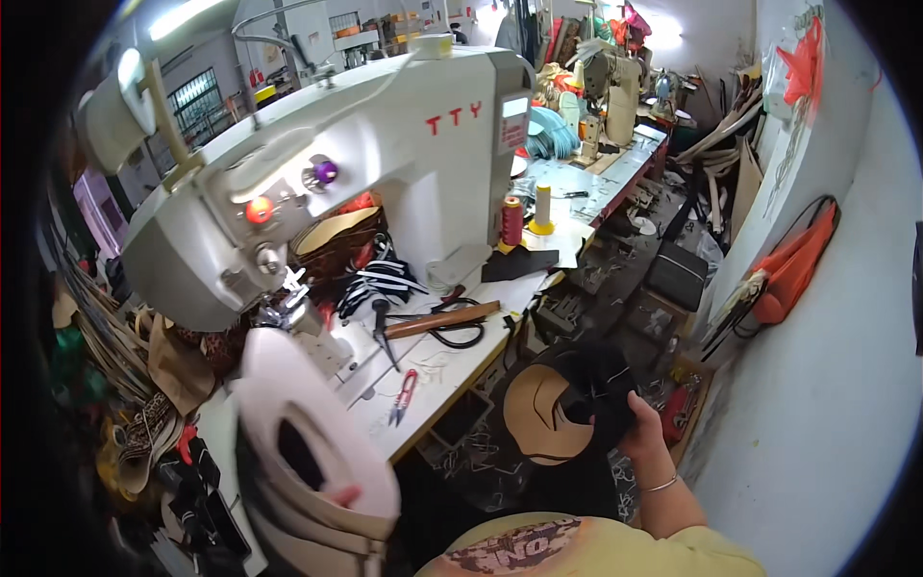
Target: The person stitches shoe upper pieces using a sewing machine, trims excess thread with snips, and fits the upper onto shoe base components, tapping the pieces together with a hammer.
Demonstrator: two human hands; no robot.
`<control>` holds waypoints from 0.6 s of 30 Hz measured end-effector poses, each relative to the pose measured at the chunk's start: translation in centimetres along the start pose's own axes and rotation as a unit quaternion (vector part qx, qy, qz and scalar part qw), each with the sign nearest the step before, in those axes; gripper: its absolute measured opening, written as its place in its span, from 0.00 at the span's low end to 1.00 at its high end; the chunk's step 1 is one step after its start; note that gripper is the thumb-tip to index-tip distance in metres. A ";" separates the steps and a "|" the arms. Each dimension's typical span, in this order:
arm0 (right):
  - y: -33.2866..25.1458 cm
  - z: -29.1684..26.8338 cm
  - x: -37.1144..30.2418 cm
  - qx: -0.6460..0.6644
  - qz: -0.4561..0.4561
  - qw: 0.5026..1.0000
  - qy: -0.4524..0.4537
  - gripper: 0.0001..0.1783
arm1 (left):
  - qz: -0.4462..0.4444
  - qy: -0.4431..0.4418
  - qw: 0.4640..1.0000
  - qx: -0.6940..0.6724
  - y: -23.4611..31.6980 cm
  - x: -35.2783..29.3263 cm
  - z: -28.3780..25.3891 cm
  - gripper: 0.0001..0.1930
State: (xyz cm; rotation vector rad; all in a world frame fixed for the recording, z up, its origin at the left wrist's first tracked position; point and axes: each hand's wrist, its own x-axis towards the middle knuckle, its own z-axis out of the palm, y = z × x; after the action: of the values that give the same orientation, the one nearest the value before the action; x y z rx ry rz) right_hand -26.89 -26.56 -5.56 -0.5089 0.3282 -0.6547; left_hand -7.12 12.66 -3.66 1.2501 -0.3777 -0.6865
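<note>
On the left, a pale pink-white leather piece (317,452) with an oval hole stands tilted and smeared by motion in front of the sewing machine's needle area. My left hand (344,495) shows only as blurred fingertips against its lower part; the rest is hidden behind it. Low on the right, my right hand (642,428), a bracelet at its wrist, is closed on the edge of a black piece (601,380) that looks like soft leather or cloth. A tan rounded piece (538,428) with dark curved lines lies against that black one, over my lap.
A large grey-white sewing machine (413,144) fills the upper left. On its white table (428,370) lie red thread snips (404,396), a hammer (383,332), a brown strip (442,319) and thread spools (511,221). A white wall (817,385) closes in on the right.
</note>
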 end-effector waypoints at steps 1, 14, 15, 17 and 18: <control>-0.4 -0.3 0.2 0.000 -0.007 1.000 0.015 0.22 | -0.030 -0.024 0.999 0.035 1.0 0.5 1.9 0.24; -1.9 -15.6 -4.1 0.216 -0.248 0.887 0.324 0.21 | -0.364 -0.327 0.872 -0.019 -1.0 26.0 27.2 0.26; -1.7 -16.1 -4.1 0.215 -0.247 0.887 0.324 0.21 | -0.385 -0.331 0.860 -0.050 -2.4 26.9 28.3 0.26; -1.5 -16.8 -4.8 0.308 -0.223 0.857 0.348 0.23 | -0.436 -0.339 0.826 -0.112 -4.6 29.5 31.8 0.27; -1.8 -17.7 -5.0 0.309 -0.223 0.855 0.353 0.23 | -0.459 -0.340 0.809 -0.141 -5.3 30.4 31.7 0.27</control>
State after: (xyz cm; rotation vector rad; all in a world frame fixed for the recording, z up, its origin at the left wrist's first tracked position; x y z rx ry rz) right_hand -39.31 -30.61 -18.60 0.3190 0.6661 -1.3424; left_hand -5.29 -31.52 -2.61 0.8048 -0.2088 -1.9809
